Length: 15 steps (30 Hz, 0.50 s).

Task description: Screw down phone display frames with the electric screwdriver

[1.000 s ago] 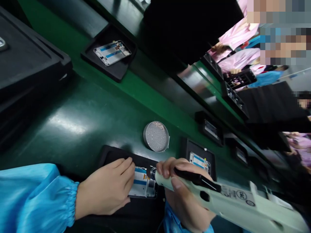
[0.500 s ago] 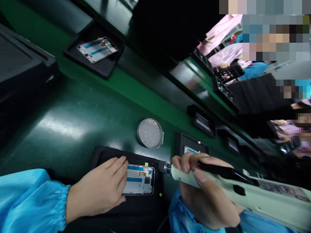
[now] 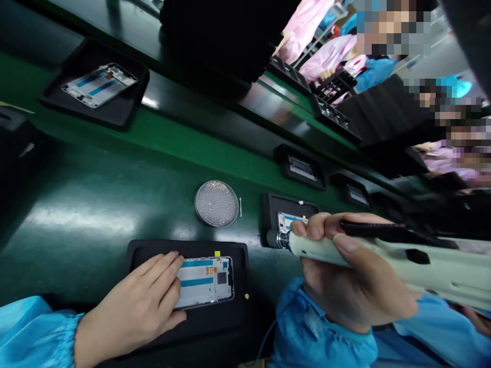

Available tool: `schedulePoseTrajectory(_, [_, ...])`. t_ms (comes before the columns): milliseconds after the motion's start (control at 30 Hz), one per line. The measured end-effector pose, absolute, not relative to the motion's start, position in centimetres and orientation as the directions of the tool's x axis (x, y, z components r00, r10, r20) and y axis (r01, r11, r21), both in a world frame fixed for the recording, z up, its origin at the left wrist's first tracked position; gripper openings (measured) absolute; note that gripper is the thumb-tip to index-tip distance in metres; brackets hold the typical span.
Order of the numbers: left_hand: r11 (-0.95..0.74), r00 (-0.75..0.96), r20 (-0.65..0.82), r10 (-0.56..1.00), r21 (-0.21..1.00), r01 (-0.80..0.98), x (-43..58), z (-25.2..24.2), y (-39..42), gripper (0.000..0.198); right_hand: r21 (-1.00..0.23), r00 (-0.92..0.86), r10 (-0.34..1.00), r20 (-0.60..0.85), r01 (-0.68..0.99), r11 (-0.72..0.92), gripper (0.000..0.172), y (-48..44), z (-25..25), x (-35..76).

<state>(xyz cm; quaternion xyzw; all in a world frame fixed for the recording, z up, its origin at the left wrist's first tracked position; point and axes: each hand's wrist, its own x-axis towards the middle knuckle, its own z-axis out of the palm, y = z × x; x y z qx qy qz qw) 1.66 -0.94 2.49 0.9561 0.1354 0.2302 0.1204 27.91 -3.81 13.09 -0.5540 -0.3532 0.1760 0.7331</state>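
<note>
Green electric screwdriver (image 3: 345, 253) in right hand (image 3: 356, 283)

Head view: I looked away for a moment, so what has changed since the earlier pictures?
The right hand carried the pale green power tool rightward, away from the phone frame, its metal tip now at the next black tray. The left hand stayed resting on the phone frame.

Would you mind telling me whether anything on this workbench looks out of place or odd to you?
One small thing stands out: a yellowish speck lies loose on the black mat, just right of the phone frame under the left hand. It looks like a stray bit, though it is too small to identify.
</note>
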Motion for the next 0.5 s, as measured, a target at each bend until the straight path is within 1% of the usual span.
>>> schedulePoseTrajectory(167, [-0.926, 0.9, 0.307, 0.308, 0.315, 0.21, 1.8, 3.2, -0.1, 0.033, -0.936, 0.709, 0.624, 0.329, 0.157, 0.315, 0.019, -3.2, 13.2, 28.0])
schedulePoseTrajectory(333, [-0.931, 0.919, 0.281, 0.275, 0.318, 0.182, 1.7, 3.6, 0.2, 0.036, -0.934, 0.732, 0.599, 0.324, 0.146, 0.326, 0.02, -3.0, 13.4, 28.2])
schedulePoseTrajectory(433, [-0.932, 0.928, 0.276, 0.25, 0.329, 0.153, 1.7, 3.9, 0.5, 0.038, -0.937, 0.694, 0.645, 0.319, 0.13, 0.323, 0.023, -3.2, 13.5, 28.7])
schedulePoseTrajectory(500, [-0.93, 0.931, 0.273, 0.244, 0.339, 0.144, 1.8, 4.0, 0.7, 0.038, -0.95, 0.687, 0.666, 0.29, 0.121, 0.288, 0.024, -3.3, 13.6, 28.9])
